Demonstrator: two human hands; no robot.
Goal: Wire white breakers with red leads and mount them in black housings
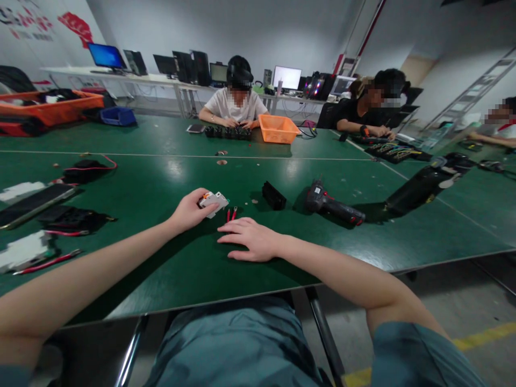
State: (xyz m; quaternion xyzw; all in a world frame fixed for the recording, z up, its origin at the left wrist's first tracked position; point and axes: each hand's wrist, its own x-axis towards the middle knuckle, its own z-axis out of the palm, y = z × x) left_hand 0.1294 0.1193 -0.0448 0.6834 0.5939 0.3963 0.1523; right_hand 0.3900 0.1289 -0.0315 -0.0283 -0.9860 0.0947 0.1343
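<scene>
Held up just above the green table, a small white circuit breaker (213, 203) is gripped between the thumb and fingers of my left hand (193, 209). An orange spot shows on its top side. My right hand (252, 240) is palm down over the table with its fingers spread apart. Two short red wires (231, 214) with metal ends stick out just beyond its fingertips; whether the fingers touch them I cannot tell. A black plastic housing (274, 195) lies a little farther off, and a black cordless screwdriver (332, 205) rests to its right.
At the left lie a dark phone-like slab (36, 204), white blocks (26, 251) with a red wire, and black parts (72, 219). An orange basket (278, 129) and a co-worker (237, 102) are across the table. A long black object (427, 185) lies at right.
</scene>
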